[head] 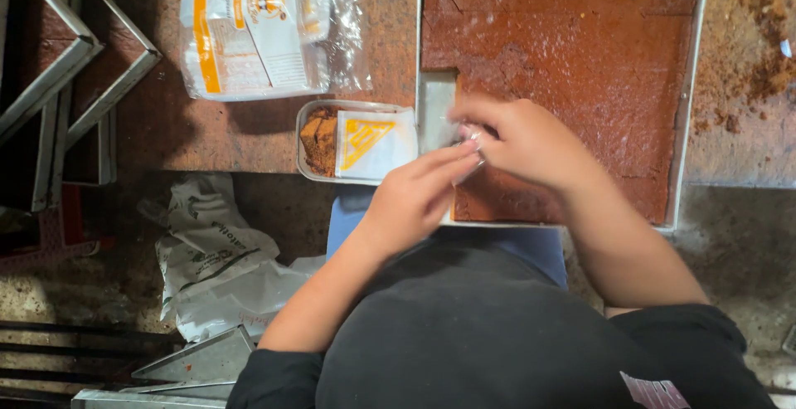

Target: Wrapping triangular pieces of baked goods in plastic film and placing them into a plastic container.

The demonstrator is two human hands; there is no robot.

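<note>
Two hands meet over the tray [686,94] of brown sweet slab [580,36]. The left hand [412,197] and right hand [522,139] pinch something small and shiny; it is too blurry to name. A small box [308,139] with cut pieces sits just beside them on the bench [207,131], so the packing step looks under way.

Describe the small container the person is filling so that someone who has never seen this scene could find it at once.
Start at the big metal tray of scored brown slab. Just left of its cut-out corner, near the left hand, sits a small clear plastic tub. Unlike the flat bag of packaging above it, it holds stacked brown squares beside a white and yellow label.
</note>
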